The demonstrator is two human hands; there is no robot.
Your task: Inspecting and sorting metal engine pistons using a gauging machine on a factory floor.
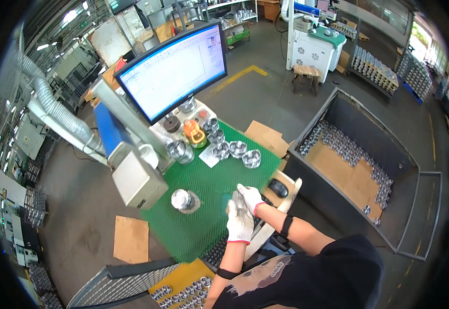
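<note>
Fingers [232, 208] of left hand [240, 225] and right hand [251, 198] closed round a grey part [237, 196], apparently metal. It seemed stiff, weighty, slick; its sides offered likely grip.

A small wooden stool [306, 71] stands beside a boxy white cabinet [315, 49] (its top green), while a silver corrugated duct [62, 110] slants down at left and a yellow stripe [240, 75] bends across the gray floor [270, 98].

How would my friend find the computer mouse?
Start at the big green mat. Past its right edge, beside the gloved right hand, sits the computer mouse: smooth, rounded and black, unlike the shiny silver parts on the mat.
</note>
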